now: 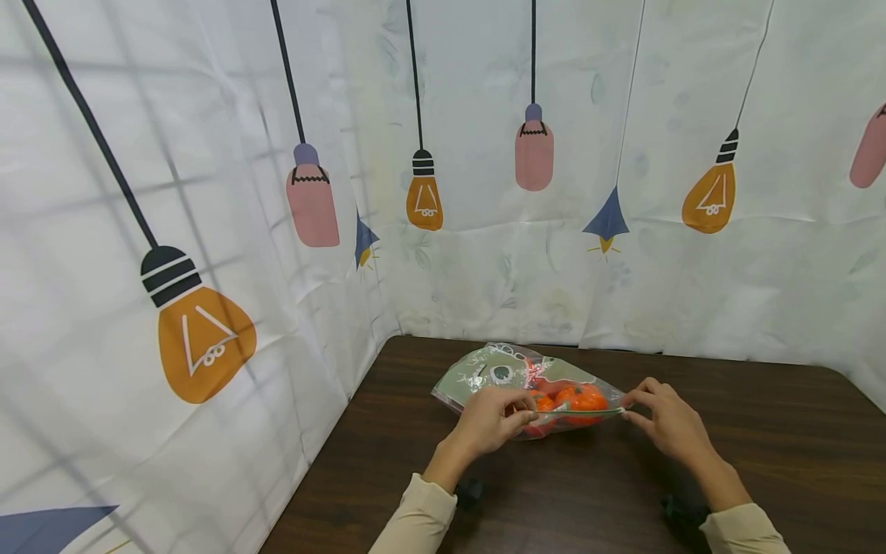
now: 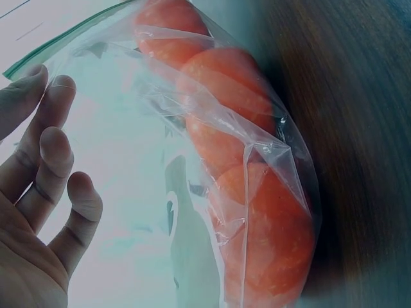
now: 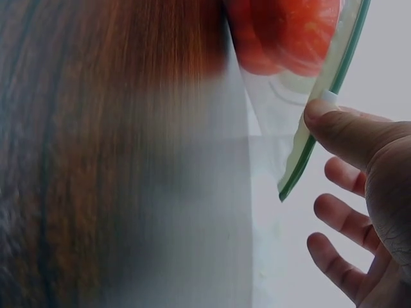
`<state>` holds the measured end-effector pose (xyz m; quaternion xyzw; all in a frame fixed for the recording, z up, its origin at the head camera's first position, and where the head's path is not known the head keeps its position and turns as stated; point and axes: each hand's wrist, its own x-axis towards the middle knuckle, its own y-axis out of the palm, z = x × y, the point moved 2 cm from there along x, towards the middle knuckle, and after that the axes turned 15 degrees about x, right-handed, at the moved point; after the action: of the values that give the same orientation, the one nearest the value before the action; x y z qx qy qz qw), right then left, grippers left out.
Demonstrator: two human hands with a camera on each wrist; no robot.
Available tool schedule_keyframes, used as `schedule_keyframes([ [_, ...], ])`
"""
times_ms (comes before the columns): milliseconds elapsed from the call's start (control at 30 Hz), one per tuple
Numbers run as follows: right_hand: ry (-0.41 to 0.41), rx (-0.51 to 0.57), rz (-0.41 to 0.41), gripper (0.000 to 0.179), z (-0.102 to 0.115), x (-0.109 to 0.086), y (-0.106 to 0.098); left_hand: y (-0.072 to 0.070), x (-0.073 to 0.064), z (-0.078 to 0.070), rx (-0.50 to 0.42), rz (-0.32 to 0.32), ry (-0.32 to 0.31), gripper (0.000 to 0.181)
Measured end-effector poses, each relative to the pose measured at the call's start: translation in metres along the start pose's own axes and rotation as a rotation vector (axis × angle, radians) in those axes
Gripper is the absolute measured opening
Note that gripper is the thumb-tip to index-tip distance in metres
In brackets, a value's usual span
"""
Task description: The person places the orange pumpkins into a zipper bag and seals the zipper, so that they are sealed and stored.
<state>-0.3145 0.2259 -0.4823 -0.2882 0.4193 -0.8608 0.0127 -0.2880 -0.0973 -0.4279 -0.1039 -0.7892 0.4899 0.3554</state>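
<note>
A clear zip bag [image 1: 477, 377] printed with a pale green pattern lies on the table, with several orange-red tomatoes [image 1: 580, 400] inside. Along its near edge runs a green zip strip [image 1: 581, 412]. My left hand [image 1: 487, 419] pinches the bag's edge at the strip's left part between thumb and forefinger; its other fingers are loosely bent in the left wrist view. At the strip's right end, my right hand [image 1: 667, 423] pinches a small white slider [image 3: 329, 97] between thumb and forefinger. The tomatoes [image 2: 263, 231] press against the film in the left wrist view.
The dark brown wooden table [image 1: 747, 400] extends to both sides of the bag. Behind it and on the left hang white curtains [image 1: 484, 277] printed with lamps and bulbs. A small dark object [image 1: 469, 492] shows beneath the left wrist.
</note>
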Motion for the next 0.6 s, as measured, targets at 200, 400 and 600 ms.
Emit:
schedule_keyframes([
  [200,0.007,-0.002,-0.004,0.015,-0.0036,-0.0016,-0.0022,-0.0009,0.0,0.001,0.024,-0.012,-0.002,0.005],
  [400,0.02,-0.002,-0.005,0.015,-0.0072,-0.0025,-0.0035,-0.0029,-0.0006,0.0029,-0.004,-0.017,-0.003,0.005],
  [600,0.034,0.006,0.002,0.015,-0.0105,-0.0037,-0.0052,-0.0051,-0.0014,0.0063,-0.05,0.004,-0.027,0.006],
])
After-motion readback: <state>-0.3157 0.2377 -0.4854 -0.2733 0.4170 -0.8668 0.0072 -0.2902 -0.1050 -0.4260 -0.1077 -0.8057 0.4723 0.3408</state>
